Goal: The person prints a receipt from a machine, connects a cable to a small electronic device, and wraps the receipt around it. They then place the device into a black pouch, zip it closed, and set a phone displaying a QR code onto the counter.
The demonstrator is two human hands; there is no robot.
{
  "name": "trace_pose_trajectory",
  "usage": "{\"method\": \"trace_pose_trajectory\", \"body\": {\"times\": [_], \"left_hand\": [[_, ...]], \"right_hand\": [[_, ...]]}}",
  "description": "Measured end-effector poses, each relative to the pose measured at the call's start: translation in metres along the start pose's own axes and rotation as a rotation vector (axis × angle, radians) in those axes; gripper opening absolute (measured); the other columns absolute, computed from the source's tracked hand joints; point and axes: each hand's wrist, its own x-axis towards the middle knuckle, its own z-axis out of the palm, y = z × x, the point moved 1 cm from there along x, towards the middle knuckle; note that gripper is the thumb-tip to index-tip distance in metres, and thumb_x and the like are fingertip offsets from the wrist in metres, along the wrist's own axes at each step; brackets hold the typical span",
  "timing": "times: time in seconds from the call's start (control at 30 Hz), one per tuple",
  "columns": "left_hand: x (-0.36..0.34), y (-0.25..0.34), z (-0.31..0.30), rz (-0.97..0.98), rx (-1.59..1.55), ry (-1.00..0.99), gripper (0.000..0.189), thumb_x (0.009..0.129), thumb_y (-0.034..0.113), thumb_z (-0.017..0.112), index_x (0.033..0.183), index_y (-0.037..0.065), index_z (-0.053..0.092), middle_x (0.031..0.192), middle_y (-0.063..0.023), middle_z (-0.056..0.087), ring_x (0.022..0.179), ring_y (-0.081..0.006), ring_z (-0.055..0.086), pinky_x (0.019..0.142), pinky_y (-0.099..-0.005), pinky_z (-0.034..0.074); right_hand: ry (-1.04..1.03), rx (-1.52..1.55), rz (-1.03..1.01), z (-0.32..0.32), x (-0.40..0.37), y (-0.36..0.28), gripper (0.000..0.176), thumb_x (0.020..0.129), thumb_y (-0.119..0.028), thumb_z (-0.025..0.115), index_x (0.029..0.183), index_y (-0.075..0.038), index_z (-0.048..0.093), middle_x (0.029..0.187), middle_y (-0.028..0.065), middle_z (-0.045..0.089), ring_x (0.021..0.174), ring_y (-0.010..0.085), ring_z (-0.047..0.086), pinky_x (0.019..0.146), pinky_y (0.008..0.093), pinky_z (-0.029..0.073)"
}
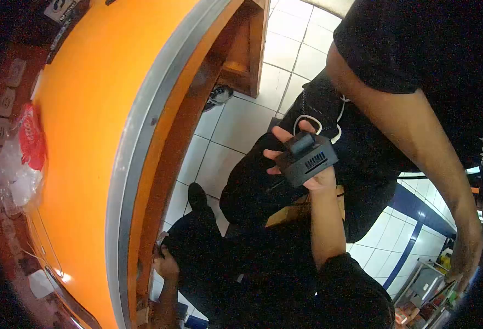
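My left hand (pixel 321 178) comes up from the bottom of the head view, its fingers curled round a black box-shaped device (pixel 310 162). The device has a row of narrow slots on one face and a raised black block on another. Beside it, a white cable (pixel 309 117) loops over dark trousers (pixel 247 186). My right arm crosses down the right side, and my right hand (pixel 463 263) reaches the lower right edge, near cluttered items on a rack (pixel 425 285). Its fingers are dim and small there, so I cannot tell what they touch.
An orange desk (pixel 88 137) with a grey edge fills the left. On it lie a clear and red plastic bag (pixel 22 159) and a white piece (pixel 42 283). Another person's hand (pixel 167 266) is by the desk edge. A shoe (pixel 219 96) rests on the white-tiled floor (pixel 236 123).
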Motion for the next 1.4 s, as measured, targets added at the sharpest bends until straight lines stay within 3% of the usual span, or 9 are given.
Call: {"method": "trace_pose_trajectory", "body": {"times": [0.1, 0.2, 0.27, 0.67, 0.8, 0.97, 1.2, 1.3, 1.4], "left_hand": [[0.004, 0.004, 0.001, 0.107, -0.123, 0.027, 0.054, 0.099, 0.04, 0.051, 0.137, 0.003, 0.055, 0.125, -0.0314, 0.06, 0.113, -0.0458, 0.06, 0.097, -0.0508, 0.047], [-0.001, 0.017, -0.008, -0.085, 0.055, -0.053, 0.054, 0.099, 0.04, 0.051, 0.135, 0.0, 0.055, 0.126, -0.0316, 0.059, 0.114, -0.0458, 0.059, 0.097, -0.0506, 0.047], [-0.001, 0.018, -0.009, 0.09, -0.039, -0.004, 0.055, 0.099, 0.041, 0.05, 0.132, -0.003, 0.056, 0.123, -0.0325, 0.06, 0.112, -0.0469, 0.059, 0.095, -0.0518, 0.047], [-0.001, 0.007, -0.003, 0.122, -0.097, 0.078, 0.058, 0.096, 0.047, 0.054, 0.118, -0.006, 0.063, 0.11, -0.0318, 0.065, 0.101, -0.0489, 0.063, 0.088, -0.0532, 0.05], [-0.005, 0.018, -0.01, -0.076, -0.042, -0.034, 0.058, 0.096, 0.047, 0.054, 0.12, -0.005, 0.063, 0.112, -0.0323, 0.065, 0.103, -0.0484, 0.063, 0.089, -0.0527, 0.05], [-0.004, 0.005, 0.002, 0.088, -0.145, 0.086, 0.052, 0.098, 0.042, 0.052, 0.126, 0.0, 0.062, 0.117, -0.0294, 0.065, 0.106, -0.0468, 0.063, 0.09, -0.0513, 0.049], [0.003, 0.001, 0.003, 0.041, -0.036, 0.014, 0.05, 0.099, 0.04, 0.051, 0.127, 0.0, 0.061, 0.116, -0.0289, 0.065, 0.104, -0.0455, 0.064, 0.089, -0.05, 0.05], [0.004, -0.004, 0.006, -0.038, -0.088, 0.026, 0.067, 0.093, 0.055, 0.056, 0.117, -0.008, 0.065, 0.116, -0.0298, 0.065, 0.106, -0.0494, 0.061, 0.091, -0.0536, 0.046], [0.003, 0.001, 0.004, 0.13, -0.132, 0.086, 0.051, 0.098, 0.04, 0.052, 0.127, -0.001, 0.061, 0.113, -0.0279, 0.067, 0.1, -0.0467, 0.065, 0.087, -0.0511, 0.05]], "right_hand": [[0.016, 0.011, -0.027, 0.002, 0.0, 0.002, 0.098, 0.069, -0.011, 0.083, 0.153, -0.02, 0.033, 0.155, 0.0263, 0.032, 0.132, 0.0543, 0.042, 0.105, 0.061, 0.042], [0.048, -0.014, -0.051, 0.005, -0.002, 0.003, 0.098, 0.07, -0.006, 0.079, 0.154, -0.018, 0.029, 0.153, 0.0277, 0.033, 0.132, 0.0531, 0.043, 0.105, 0.062, 0.041], [0.059, -0.045, -0.054, 0.007, -0.002, 0.002, 0.098, 0.071, -0.004, 0.077, 0.154, -0.017, 0.028, 0.153, 0.0277, 0.033, 0.132, 0.0526, 0.044, 0.105, 0.0621, 0.041], [0.055, -0.028, -0.066, 0.007, 0.002, 0.003, 0.096, 0.074, 0.002, 0.068, 0.156, -0.015, 0.024, 0.154, 0.0266, 0.032, 0.133, 0.0521, 0.043, 0.109, 0.061, 0.037], [0.04, -0.01, -0.067, 0.007, 0.002, 0.002, 0.095, 0.076, -0.005, 0.07, 0.157, -0.015, 0.021, 0.154, 0.0275, 0.032, 0.133, 0.0529, 0.043, 0.109, 0.0606, 0.036], [0.083, -0.019, -0.057, 0.007, 0.001, 0.002, 0.097, 0.077, -0.015, 0.075, 0.158, -0.015, 0.02, 0.155, 0.0281, 0.031, 0.133, 0.0529, 0.042, 0.109, 0.0594, 0.037], [0.1, -0.047, -0.012, 0.011, 0.001, -0.001, 0.106, 0.075, -0.038, 0.083, 0.158, -0.017, 0.02, 0.155, 0.0256, 0.032, 0.132, 0.0526, 0.043, 0.108, 0.0593, 0.039], [0.085, -0.065, 0.0, 0.008, 0.001, 0.0, 0.106, 0.076, -0.041, 0.083, 0.158, -0.018, 0.02, 0.155, 0.0251, 0.032, 0.132, 0.0524, 0.043, 0.107, 0.0592, 0.04], [0.134, -0.066, 0.025, 0.014, 0.001, -0.001, 0.105, 0.076, -0.041, 0.083, 0.158, -0.019, 0.02, 0.155, 0.0251, 0.032, 0.133, 0.052, 0.042, 0.106, 0.058, 0.042]]}}
